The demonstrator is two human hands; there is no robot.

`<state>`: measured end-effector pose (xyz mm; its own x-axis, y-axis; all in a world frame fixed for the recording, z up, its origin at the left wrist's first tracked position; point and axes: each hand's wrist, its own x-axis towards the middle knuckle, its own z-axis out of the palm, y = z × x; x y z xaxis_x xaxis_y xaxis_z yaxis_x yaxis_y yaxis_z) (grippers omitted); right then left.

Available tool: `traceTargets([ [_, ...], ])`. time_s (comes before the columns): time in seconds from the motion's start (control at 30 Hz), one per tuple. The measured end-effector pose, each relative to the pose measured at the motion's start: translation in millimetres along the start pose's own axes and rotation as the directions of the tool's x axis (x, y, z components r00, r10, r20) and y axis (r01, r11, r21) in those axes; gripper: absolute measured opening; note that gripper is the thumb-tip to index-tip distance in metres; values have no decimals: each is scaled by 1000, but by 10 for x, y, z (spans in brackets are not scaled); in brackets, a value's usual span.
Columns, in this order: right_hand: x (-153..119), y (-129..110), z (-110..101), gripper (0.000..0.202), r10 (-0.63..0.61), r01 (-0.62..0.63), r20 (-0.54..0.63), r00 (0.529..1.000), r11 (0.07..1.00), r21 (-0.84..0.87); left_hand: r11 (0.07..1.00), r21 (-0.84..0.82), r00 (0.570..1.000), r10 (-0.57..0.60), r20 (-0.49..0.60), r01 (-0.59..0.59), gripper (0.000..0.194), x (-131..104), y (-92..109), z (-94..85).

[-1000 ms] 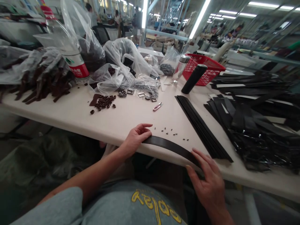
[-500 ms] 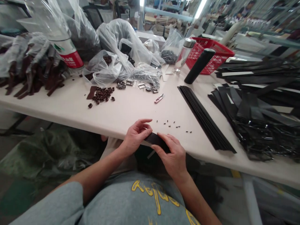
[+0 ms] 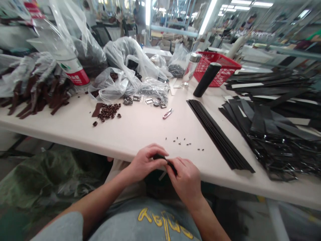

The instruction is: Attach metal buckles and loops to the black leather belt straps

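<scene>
At the table's front edge, my left hand (image 3: 144, 163) pinches a black strap (image 3: 159, 156) between thumb and fingers. My right hand (image 3: 186, 177) grips the same strap close beside it, thumb on the near side. Most of the strap is covered by my fingers, and a short pale end hangs below the edge. Just beyond my hands lie several tiny dark pieces (image 3: 180, 144) scattered on the white tabletop (image 3: 140, 129). A bundle of long black strips (image 3: 218, 134) lies to the right. Further off is a pair of small thread snips (image 3: 168, 113).
Dark brown loops (image 3: 108, 112) are heaped at left centre, with metal buckles (image 3: 155, 102) behind. Clear plastic bags (image 3: 125, 50), a tilted bottle (image 3: 77, 75), a black cylinder (image 3: 207, 79) and a red basket (image 3: 232, 63) stand at the back. Black straps with buckles (image 3: 273, 144) pile up at right.
My hands have come closer together on the strap, which now shows less between them. Left fingers have wrapped over it. The view has tilted up slightly.
</scene>
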<state>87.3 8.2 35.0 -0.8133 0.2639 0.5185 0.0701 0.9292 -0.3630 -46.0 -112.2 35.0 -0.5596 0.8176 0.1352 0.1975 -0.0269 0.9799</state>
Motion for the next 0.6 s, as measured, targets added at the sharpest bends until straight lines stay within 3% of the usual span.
traceTargets([
  [0.1, -39, 67, 17, 24, -35, 33, -44, 998, 999, -37, 901, 333, 960, 251, 127, -280, 13, 13, -8, -23],
  [0.2, -72, 139, 59, 27, -66, 62, -71, 995, 997, -49, 783, 443, 900, 382, 211, -436, 15, 39, -34, -9],
  [0.27, -93, 175, 84, 28, -90, 87, -70, 993, 995, -49, 775, 441, 892, 394, 222, -452, 14, 52, -27, 18],
  [0.47, -130, 350, 41, 26, -112, 111, -23, 993, 993, -42, 884, 260, 921, 364, 140, -389, 11, 92, 164, 95],
  [0.6, -122, 653, -145, 34, -17, 5, -83, 996, 990, -143, 913, 108, 886, 346, 310, -394, 10, 88, 260, 113],
])
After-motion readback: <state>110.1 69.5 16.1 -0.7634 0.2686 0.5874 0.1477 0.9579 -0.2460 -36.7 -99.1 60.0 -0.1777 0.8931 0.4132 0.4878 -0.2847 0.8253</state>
